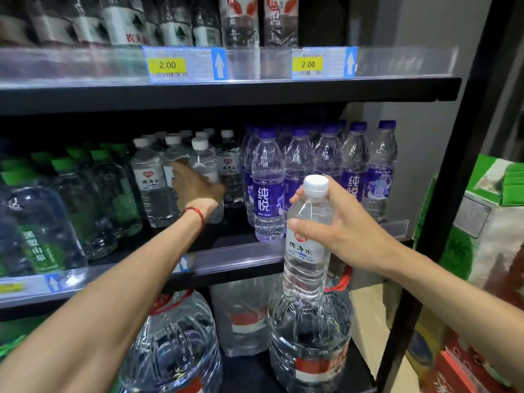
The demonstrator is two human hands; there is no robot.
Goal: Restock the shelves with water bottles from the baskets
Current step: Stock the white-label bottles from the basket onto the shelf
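- A shop: dark shelves packed with rows of bottled water.
- Price tags reading 2.00 clipped along the upper shelf's front edge.

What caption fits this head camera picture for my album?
Right hand holds a white-capped water bottle while left hand touches bottles on the shelf.

Yellow 2.00 price tags up top; green-white cartons far right; red boxes, perhaps, beneath.

Left hand grip hidden — upper bottles blurred.
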